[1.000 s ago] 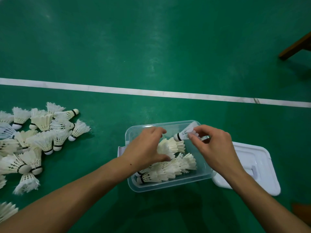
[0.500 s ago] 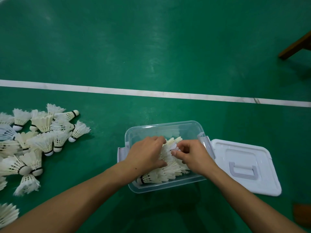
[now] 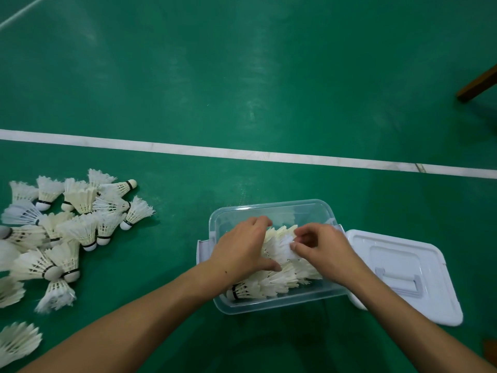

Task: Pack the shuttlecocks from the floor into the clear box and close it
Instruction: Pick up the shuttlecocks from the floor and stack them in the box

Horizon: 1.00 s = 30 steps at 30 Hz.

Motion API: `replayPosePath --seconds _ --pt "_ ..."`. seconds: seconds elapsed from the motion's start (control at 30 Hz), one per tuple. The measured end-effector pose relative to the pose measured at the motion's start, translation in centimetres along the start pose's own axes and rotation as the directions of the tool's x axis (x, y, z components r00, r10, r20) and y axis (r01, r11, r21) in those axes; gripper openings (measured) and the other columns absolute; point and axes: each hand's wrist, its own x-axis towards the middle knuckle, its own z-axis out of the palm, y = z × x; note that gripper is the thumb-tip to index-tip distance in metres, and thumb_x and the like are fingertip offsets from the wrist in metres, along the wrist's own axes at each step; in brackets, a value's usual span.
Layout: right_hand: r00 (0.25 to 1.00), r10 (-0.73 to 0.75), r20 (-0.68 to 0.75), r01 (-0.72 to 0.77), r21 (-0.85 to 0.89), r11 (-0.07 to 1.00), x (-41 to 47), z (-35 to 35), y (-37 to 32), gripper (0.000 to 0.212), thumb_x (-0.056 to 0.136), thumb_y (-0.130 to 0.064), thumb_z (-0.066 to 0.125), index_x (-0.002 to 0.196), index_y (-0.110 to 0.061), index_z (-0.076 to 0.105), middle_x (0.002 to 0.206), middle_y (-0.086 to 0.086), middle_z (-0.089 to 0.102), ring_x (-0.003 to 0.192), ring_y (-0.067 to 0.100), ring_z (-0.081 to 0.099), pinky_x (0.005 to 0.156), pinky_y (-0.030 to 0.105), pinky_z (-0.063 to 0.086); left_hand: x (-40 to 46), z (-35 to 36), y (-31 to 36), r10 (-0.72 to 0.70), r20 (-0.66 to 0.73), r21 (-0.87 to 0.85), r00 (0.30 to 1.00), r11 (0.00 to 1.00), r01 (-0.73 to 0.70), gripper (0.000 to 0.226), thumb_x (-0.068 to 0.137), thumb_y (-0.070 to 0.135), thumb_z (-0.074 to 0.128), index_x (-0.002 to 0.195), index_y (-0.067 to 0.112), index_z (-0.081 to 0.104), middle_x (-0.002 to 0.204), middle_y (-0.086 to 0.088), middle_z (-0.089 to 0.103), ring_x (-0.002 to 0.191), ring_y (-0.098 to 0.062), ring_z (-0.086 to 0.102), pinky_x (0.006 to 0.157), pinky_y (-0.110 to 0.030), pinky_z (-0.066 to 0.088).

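Observation:
The clear box (image 3: 271,208) stands open on the green floor, with a row of nested shuttlecocks (image 3: 271,282) lying inside. My left hand (image 3: 239,253) is inside the box, fingers over the row and thumb against its side, gripping it. My right hand (image 3: 326,251) reaches in from the right and pinches the feathers of a whiter shuttlecock (image 3: 285,244) on top of the row. A pile of loose shuttlecocks (image 3: 80,227) lies on the floor to the left. The white lid (image 3: 419,254) lies flat, handle up, right of the box.
A white court line (image 3: 242,153) crosses the floor beyond the box. A brown wooden leg (image 3: 478,83) juts in at the upper right. One more shuttlecock (image 3: 16,341) lies at the lower left edge.
My right hand carried a shuttlecock from above the box's far rim down onto the row inside and still pinches it. My left hand stayed on the row.

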Motion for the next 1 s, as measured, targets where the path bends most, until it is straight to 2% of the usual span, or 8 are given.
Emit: replayPosePath --seconds 0.07,0.2,0.3,0.47,0.67,0.83,0.93,1.0 --pt "0.992 -0.097 -0.084 0.087 -0.113 0.99 -0.7 -1.5 -1.0 0.035 0.093 -0.035 0.077 0.124 -0.021 0.071 0.104 -0.015 0.073 0.098 0.002 0.068 0.095 0.031 0.058 -0.7 -1.2 0.0 0.021 -0.071 -0.081 0.997 0.996 -0.027 0.089 0.076 0.062 0.084 0.147 0.027 0.044 0.144 0.009 0.056 0.125 -0.011 0.056 0.102 -0.037 0.053" --pt "0.961 -0.249 -0.124 0.23 -0.148 0.962 -1.7 -3.5 -4.9 0.023 0.094 -0.038 0.075 0.115 -0.03 0.072 0.1 -0.023 0.071 0.097 -0.003 0.067 0.088 0.033 0.061 -3.3 -5.0 -0.4 -0.028 -0.262 -0.31 0.965 0.949 -0.057 0.06 0.085 0.06 0.076 0.133 0.029 0.057 0.118 0.018 0.065 0.1 0.001 0.063 0.087 -0.027 0.057" --pt "0.934 -0.356 -0.029 0.348 -0.15 0.925 -2.0 -3.3 -9.6 0.017 0.094 -0.041 0.073 0.11 -0.034 0.07 0.098 -0.024 0.071 0.096 -0.006 0.067 0.083 0.027 0.061 -5.8 -7.5 -2.1 -0.112 -0.367 -0.416 0.924 0.908 -0.055 0.048 0.088 0.055 0.076 0.125 0.027 0.063 0.106 0.019 0.069 0.095 0.001 0.067 0.078 -0.019 0.056" --pt "0.857 -0.497 0.14 0.515 -0.158 0.843 -1.1 1.1 -16.8 0.017 0.095 -0.042 0.072 0.108 -0.031 0.072 0.095 -0.023 0.072 0.091 -0.008 0.067 0.081 0.019 0.058 -10.6 -10.2 -7.3 -0.273 -0.477 -0.519 0.835 0.854 -0.018 0.032 0.09 0.04 0.081 0.113 0.023 0.068 0.096 0.014 0.074 0.087 -0.002 0.07 0.069 -0.01 0.048" --pt "0.791 -0.551 0.267 0.598 -0.145 0.788 2.2 10.2 -22.5 0.014 0.093 -0.036 0.075 0.102 -0.025 0.073 0.089 -0.015 0.073 0.084 0.003 0.069 0.083 0.033 0.058 -16.5 -9.7 -16.2 -0.531 -0.482 -0.626 0.697 0.765 0.15 0.024 0.089 0.031 0.084 0.107 0.026 0.069 0.087 0.016 0.075 0.082 -0.003 0.07 0.07 -0.014 0.051" --pt "0.768 -0.558 0.315 0.615 -0.12 0.779 4.0 17.2 -25.0 0.013 0.092 -0.032 0.073 0.101 -0.023 0.071 0.09 -0.011 0.074 0.086 0.011 0.069 0.084 0.04 0.058 -22.0 -8.5 -22.1 -0.649 -0.451 -0.608 0.613 0.726 0.321 0.026 0.086 0.026 0.086 0.106 0.027 0.069 0.087 0.013 0.074 0.08 -0.008 0.071 0.077 -0.032 0.06" --pt "0.756 -0.551 0.353 0.617 -0.103 0.78 3.8 20.9 -26.1 0.013 0.093 -0.03 0.072 0.104 -0.022 0.071 0.096 -0.009 0.075 0.09 0.012 0.069 0.086 0.039 0.058 -25.3 -8.1 -24.7 -0.675 -0.439 -0.526 0.593 0.728 0.439 0.031 0.083 0.036 0.087 0.107 0.032 0.067 0.093 0.017 0.072 0.087 -0.002 0.068 0.082 -0.032 0.059" --pt "0.742 -0.549 0.384 0.625 -0.101 0.774 3.5 23.3 -26.6 0.014 0.093 -0.031 0.071 0.106 -0.024 0.069 0.097 -0.011 0.073 0.092 0.012 0.068 0.087 0.039 0.058 -27.4 -8.0 -26.3 -0.666 -0.425 -0.429 0.613 0.744 0.512 0.045 0.076 0.057 0.085 0.11 0.036 0.066 0.101 0.022 0.068 0.097 0.003 0.064 0.087 -0.028 0.057"
